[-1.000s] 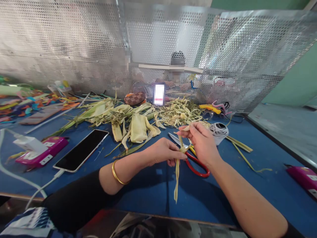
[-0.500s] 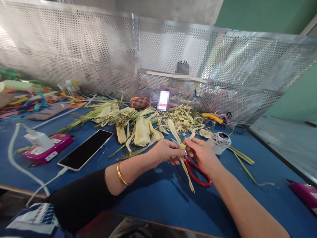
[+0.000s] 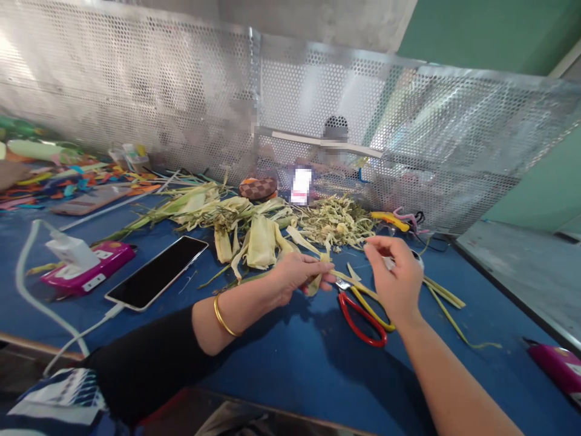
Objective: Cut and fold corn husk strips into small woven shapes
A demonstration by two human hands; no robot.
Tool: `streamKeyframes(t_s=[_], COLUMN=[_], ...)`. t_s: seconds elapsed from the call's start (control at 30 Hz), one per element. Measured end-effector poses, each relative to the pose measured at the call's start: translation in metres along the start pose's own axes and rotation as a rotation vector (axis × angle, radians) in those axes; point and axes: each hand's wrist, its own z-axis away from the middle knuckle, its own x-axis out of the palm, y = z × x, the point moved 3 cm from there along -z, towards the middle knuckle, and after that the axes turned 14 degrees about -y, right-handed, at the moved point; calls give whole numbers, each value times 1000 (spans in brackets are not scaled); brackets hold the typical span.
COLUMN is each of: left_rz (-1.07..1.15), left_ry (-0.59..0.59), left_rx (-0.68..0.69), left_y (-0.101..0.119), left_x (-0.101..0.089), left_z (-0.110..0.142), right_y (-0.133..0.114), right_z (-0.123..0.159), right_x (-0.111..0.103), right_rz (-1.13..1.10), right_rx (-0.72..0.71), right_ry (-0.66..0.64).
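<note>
My left hand [image 3: 302,275] pinches a knotted corn husk strip [image 3: 325,259] between thumb and fingers, just left of the scissors. One pale tail reaches up-left toward the husk pile; another length stretches right to the edge of my right hand [image 3: 396,280]. That hand is raised with thumb and forefinger curled together; whether anything lies between them is too small to see. Below the strip rest scissors with one red and one yellow handle [image 3: 358,321], their blades partly covered. Behind my right hand, a white-wound thread spool [image 3: 418,259] is mostly hidden.
Corn husks [image 3: 261,242] and shredded husk [image 3: 338,221] line the table's back before a perforated metal screen [image 3: 181,91]. At left lie a phone [image 3: 157,272] on a cable and a magenta power strip [image 3: 106,266]. Husk stalks [image 3: 447,293] lie right. A person sits beyond the screen.
My right hand has left the knot and moved right and slightly up. My left hand keeps the husk, now turned so one length runs rightward. The scissors' yellow handle has come into view.
</note>
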Motion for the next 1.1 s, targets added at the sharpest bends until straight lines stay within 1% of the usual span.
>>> streamKeyframes(t_s=[0.07, 0.1, 0.13, 0.17, 0.2, 0.23, 0.3, 0.4, 0.53, 0.7, 0.8, 0.9, 1.0, 1.07, 1.1], left_rz=[92, 126, 148, 157, 153, 139, 108, 100, 154, 226, 256, 249, 225, 193, 173], left_ry=[8, 16, 24, 39, 53, 58, 52, 50, 90, 132, 146, 149, 150, 161, 162], left_rx=[28, 39, 43, 42, 44, 48, 65, 89, 87, 71, 61, 60, 82, 92, 94], left_y=[3, 4, 5, 6, 7, 8, 8, 5, 2, 2, 1, 1, 3, 5, 6], left_x=[-3, -4, -5, -6, -7, -8, -7, -7, -7, -6, -6, -5, -6, -9, -10], left_z=[0, 0, 0, 0, 0, 0, 0, -2, -3, -2, -1, 1, 1, 1, 1], right_y=[-20, -28, -33, -36, -38, -38, -37, -35, -37, -45, -50, -56, -58, -54, -49], right_z=[6, 11, 16, 20, 23, 25, 26, 25, 25, 31, 37, 42, 42, 38, 33], right_x=[6, 13, 20, 28, 34, 39, 45, 45, 42, 42, 45, 47, 44, 38, 34], right_rz=[232, 330, 415, 490, 550, 594, 645, 644, 514, 392, 363, 352, 277, 246, 259], right_rx=[-330, -462, -563, -632, -677, -704, -731, -726, -695, -729, -754, -784, -804, -780, -728], right_ry=[-163, -269, -366, -442, -489, -507, -486, -444, -462, -484, -510, -509, -522, -478, -412])
